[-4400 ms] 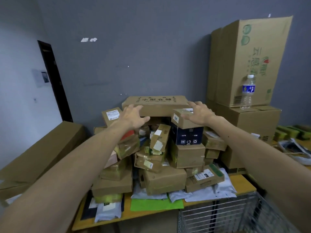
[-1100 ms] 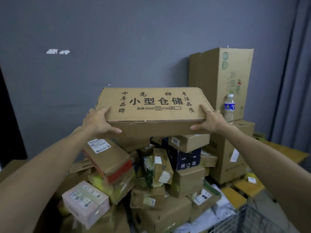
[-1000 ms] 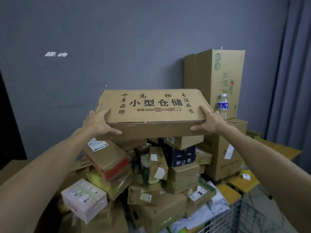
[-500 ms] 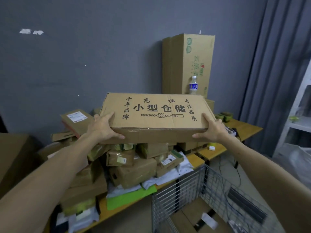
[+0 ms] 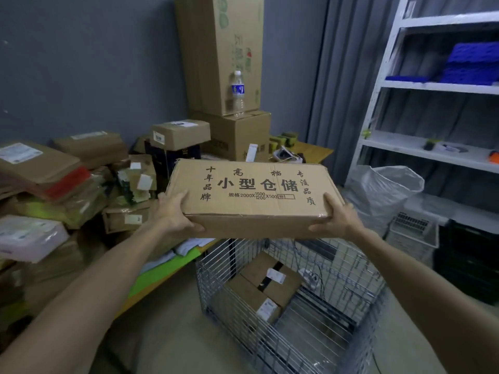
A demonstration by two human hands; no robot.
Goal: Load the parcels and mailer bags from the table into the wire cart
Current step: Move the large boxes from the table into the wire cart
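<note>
I see the left hand (image 5: pixel 172 214) and the right hand (image 5: pixel 334 220) holding one long flat brown cardboard box with big black letters on top (image 5: pixel 253 190). Each hand grips one end of it, with the thumb lying on the top and the fingers curled round the lower edge. The box is up in the air and lies almost flat. It hangs over the back part of the silver wire cart (image 5: pixel 213 279), which stands on the floor just beside the wooden worktop (image 5: pixel 204 247). Down in the cart I see two small brown boxes with white labels, one (image 5: pixel 272 276) next to the other (image 5: pixel 251 298). On the worktop to the left there is a big messy pile of brown parcels (image 5: pixel 81 184), and some have white labels. A flat green sheet (image 5: pixel 164 268) and some white mailer bags (image 5: pixel 189 245) lie near the worktop edge, under the pile. Behind the held box a tall brown cardboard carton (image 5: pixel 216 49) stands on another carton against the grey wall. A clear water bottle with a blue label (image 5: pixel 238 93) stands upright in front of the tall one. On the right I see a white metal shelf (image 5: pixel 432 87) with blue plastic trays (image 5: pixel 472 63) on it, and a big white plastic bag (image 5: pixel 383 190) sits low beside it.
</note>
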